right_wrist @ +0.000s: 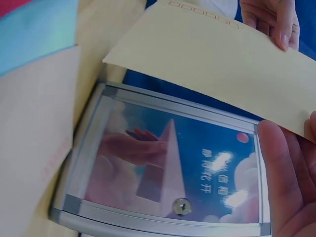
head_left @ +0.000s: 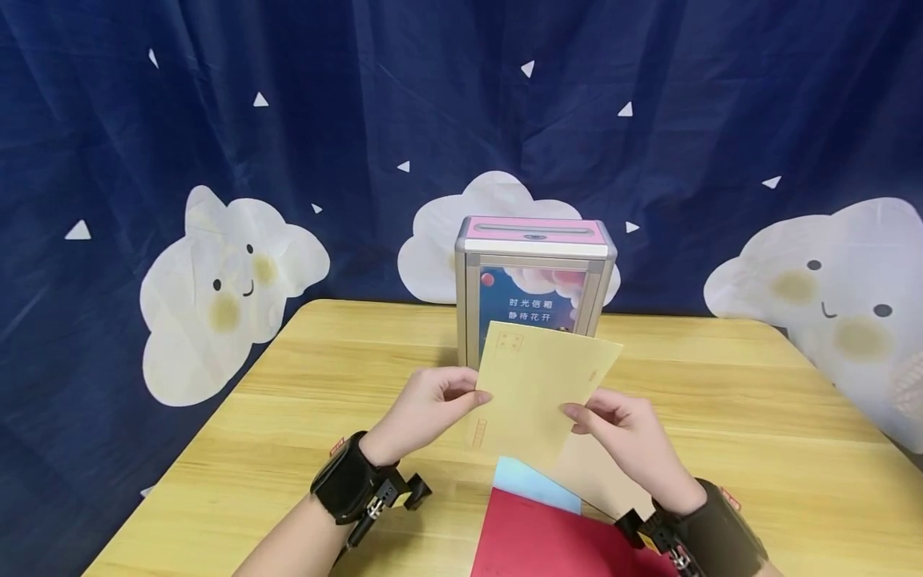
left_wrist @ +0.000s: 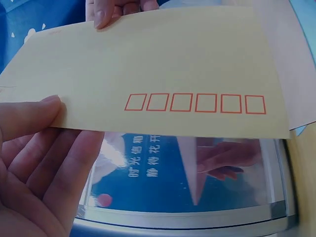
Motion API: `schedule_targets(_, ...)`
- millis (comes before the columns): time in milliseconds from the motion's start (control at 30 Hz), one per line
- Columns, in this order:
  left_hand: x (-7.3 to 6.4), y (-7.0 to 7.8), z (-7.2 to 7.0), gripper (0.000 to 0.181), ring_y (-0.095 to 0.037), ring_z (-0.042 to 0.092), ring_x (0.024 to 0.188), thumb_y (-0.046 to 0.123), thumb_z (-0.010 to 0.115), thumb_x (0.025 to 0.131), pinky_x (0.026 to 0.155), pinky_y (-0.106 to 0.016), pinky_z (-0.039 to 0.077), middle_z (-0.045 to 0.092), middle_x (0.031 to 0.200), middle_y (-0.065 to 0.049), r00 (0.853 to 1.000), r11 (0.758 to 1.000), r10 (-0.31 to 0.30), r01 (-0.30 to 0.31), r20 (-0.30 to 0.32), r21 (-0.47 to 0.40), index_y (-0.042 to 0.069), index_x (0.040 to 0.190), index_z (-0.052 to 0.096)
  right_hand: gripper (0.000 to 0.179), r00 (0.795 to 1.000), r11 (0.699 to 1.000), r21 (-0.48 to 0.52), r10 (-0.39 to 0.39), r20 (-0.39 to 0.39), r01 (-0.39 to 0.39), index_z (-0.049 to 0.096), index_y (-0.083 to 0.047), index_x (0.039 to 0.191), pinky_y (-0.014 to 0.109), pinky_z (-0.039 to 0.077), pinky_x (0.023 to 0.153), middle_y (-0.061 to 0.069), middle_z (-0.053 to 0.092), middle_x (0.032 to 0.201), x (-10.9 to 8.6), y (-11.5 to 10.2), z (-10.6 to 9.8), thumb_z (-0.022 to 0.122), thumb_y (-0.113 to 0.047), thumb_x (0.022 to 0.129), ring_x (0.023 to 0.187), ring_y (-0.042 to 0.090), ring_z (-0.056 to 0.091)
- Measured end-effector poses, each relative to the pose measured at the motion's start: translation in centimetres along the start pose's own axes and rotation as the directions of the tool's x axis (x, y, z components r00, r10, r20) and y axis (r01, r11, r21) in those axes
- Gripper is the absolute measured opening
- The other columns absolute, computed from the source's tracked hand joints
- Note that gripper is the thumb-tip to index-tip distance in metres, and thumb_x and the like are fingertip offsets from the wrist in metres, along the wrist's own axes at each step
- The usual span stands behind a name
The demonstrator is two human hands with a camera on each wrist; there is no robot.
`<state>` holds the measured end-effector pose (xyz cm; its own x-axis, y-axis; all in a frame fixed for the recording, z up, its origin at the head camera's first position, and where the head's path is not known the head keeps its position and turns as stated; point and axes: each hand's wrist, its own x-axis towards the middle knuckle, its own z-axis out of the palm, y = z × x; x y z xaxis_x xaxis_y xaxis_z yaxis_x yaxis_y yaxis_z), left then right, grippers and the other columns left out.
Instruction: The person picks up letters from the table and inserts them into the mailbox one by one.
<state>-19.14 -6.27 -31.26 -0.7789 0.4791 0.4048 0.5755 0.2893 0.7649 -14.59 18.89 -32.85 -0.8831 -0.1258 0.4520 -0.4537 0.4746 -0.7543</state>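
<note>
Pinched at opposite edges by left hand (head_left: 431,407) and right hand (head_left: 626,431), a yellow envelope (head_left: 539,389) is held in front of the box (head_left: 534,276) set on the table (head_left: 346,344).

Extending across the upper right of the frame: yellow envelope (right_wrist: 212,59), slanted down to the right, with red squares (right_wrist: 203,16) in a row along its upper edge. Pinched at that edge by the left hand (right_wrist: 276,17), upper right; pinched at the lower edge by the right hand (right_wrist: 291,182), lower right. Located at lower centre: metal-framed box (right_wrist: 163,170), with round lock (right_wrist: 182,206) and white characters on the front. Positioned at left: pale sheet (right_wrist: 34,113), adjoining light-blue sheet (right_wrist: 44,34) at upper left.
</note>
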Motion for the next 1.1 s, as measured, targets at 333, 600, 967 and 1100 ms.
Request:
schedule_targets(333, 1.4, 1.6, -1.1, 0.018, -0.005, 0.035, 0.049, 0.015, 0.063, 0.087, 0.049, -0.025, 0.030, 0.040, 0.057, 0.006, 0.990, 0.989, 0.133, -0.129, -0.050, 0.075, 0.012, 0.070, 0.058, 0.017, 0.991, 0.994, -0.068, -0.096, -0.095, 0.090, 0.066, -0.010, 0.065, 0.023, 0.047, 0.056, -0.003, 0.066, 0.059, 2.0, -1.7, -1.1, 0.068, -0.006, 0.081, 0.061, 0.012, 0.061)
schedule_targets(600, 2.8, 3.3, -2.3, 0.024, -0.005, 0.025, 0.046, 0.009, 0.064, 0.085, 0.045, -0.024, 0.022, 0.029, 0.053, 0.007, 0.956, 0.956, 0.266, -0.245, -0.123, 0.160, 0.011, 0.065, 0.051, 0.017, 0.973, 0.977, -0.126, -0.189, -0.133, 0.172, 0.066, -0.010, 0.065, 0.024, 0.033, 0.044, -0.008, 0.058, 0.052, 3.8, -3.8, -2.6, 0.068, -0.004, 0.080, 0.048, 0.009, 0.042)
schedule_targets(967, 5.2, 5.3, -3.5, 0.011, -0.005, 0.041, 0.048, 0.010, 0.065, 0.085, 0.046, -0.025, 0.032, 0.062, 0.063, -0.002, 0.945, 0.958, 0.268, -0.241, -0.187, 0.154, 0.007, 0.075, 0.060, 0.019, 0.919, 0.928, -0.216, -0.345, -0.190, 0.303, 0.064, -0.009, 0.062, 0.025, 0.026, 0.040, -0.008, 0.053, 0.047, 6.4, -6.4, -4.5, 0.070, -0.001, 0.078, 0.042, 0.008, 0.031)
schedule_targets(1100, 6.0, 5.7, -3.8, 0.005, -0.008, 0.053, 0.055, 0.010, 0.064, 0.085, 0.051, -0.026, 0.041, 0.068, 0.073, -0.002, 0.951, 0.969, 0.235, -0.212, -0.200, 0.129, 0.006, 0.081, 0.064, 0.016, 0.918, 0.927, -0.234, -0.341, -0.204, 0.293, 0.066, -0.009, 0.064, 0.024, 0.028, 0.043, -0.006, 0.057, 0.050, 7.1, -7.0, -4.9, 0.070, -0.004, 0.079, 0.045, 0.008, 0.035)
